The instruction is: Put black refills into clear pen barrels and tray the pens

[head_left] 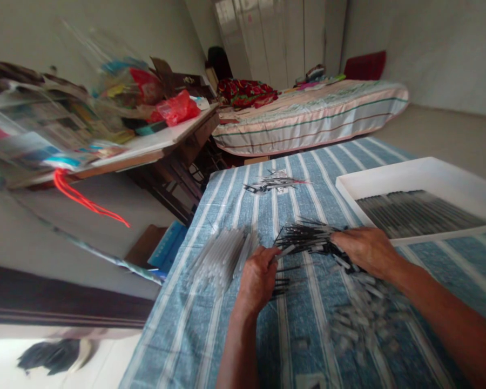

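Note:
On a blue striped cloth, my left hand (260,275) is closed on a small grey-white piece (285,252), its fingers pinched together. My right hand (360,246) is closed at the right end of a pile of thin black sticks (308,235); what its fingertips hold is too small to make out. Left of my left hand lies a stack of whitish translucent tubes (224,256). Short translucent pieces (360,319) are scattered below my right hand. A few black sticks (282,286) lie just right of my left wrist.
A white box (392,175) at the right holds rows of dark, thin items (421,210). Farther back on the cloth (235,189) is a small bunch of dark sticks (275,183). A cluttered side table (146,148) stands left, and a bed (308,121) is behind.

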Available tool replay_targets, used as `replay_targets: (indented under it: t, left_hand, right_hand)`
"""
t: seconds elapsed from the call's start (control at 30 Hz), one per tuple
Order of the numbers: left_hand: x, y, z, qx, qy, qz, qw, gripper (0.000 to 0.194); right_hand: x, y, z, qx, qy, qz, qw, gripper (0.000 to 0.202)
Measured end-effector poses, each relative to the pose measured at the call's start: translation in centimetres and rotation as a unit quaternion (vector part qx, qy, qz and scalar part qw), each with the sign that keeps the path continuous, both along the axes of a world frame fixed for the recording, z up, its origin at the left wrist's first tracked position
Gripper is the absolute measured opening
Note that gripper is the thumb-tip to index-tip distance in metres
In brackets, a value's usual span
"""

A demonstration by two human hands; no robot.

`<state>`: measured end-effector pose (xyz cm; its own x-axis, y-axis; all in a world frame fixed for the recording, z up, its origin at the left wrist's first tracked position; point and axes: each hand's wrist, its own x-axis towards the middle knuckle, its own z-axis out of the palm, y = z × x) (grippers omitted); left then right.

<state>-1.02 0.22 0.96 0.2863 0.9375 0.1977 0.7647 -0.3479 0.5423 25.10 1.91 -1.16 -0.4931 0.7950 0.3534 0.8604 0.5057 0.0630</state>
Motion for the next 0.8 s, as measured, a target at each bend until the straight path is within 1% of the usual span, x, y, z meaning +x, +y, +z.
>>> replay_targets:
  t: [0.2,0.27,0.33,0.43,0.5,0.57,0.63,0.7,0.8]
  left_hand:
    - [0.2,-0.3,0.3,-0.033,0.049,-0.040,0.997,0.024]
    - [0.4,-0.4,0.4,-0.036,0.052,-0.054,0.997,0.024]
    - [0.8,-0.6,0.5,-0.040,0.044,-0.059,0.996,0.024]
    - [1.6,-0.8,0.6,-0.057,0.019,-0.051,0.997,0.022]
    - [2.1,-1.0,0.5,-0.073,-0.010,-0.046,0.996,0.018]
    - [2.4,-1.0,0.4,-0.085,-0.053,-0.026,0.995,0.014]
    - [2.5,-1.0,0.2,-0.103,-0.112,0.008,0.988,0.009]
    - [2.4,-0.9,0.0,-0.127,-0.184,0.033,0.974,0.007]
    - [2.5,-0.8,0.0,-0.165,-0.265,0.039,0.949,0.006]
  right_hand:
    - [0.6,0.2,0.2,-0.044,-0.017,0.015,0.999,0.031]
    - [0.4,0.1,0.2,-0.053,-0.011,0.033,0.998,0.032]
    - [-0.2,-0.2,0.1,-0.046,0.008,0.059,0.997,0.032]
    - [-1.5,-0.9,-0.1,-0.025,0.064,0.100,0.993,0.028]
    - [-2.0,-1.2,0.1,-0.021,0.126,0.117,0.985,0.023]
    - [-2.0,-1.3,0.3,-0.034,0.189,0.114,0.975,0.024]
    - [-1.5,-1.1,0.5,-0.072,0.210,0.090,0.971,0.023]
    - [-1.0,-0.8,0.7,-0.135,0.158,0.059,0.976,0.018]
    - [-0.9,-0.7,0.7,-0.218,0.018,0.027,0.975,0.011]
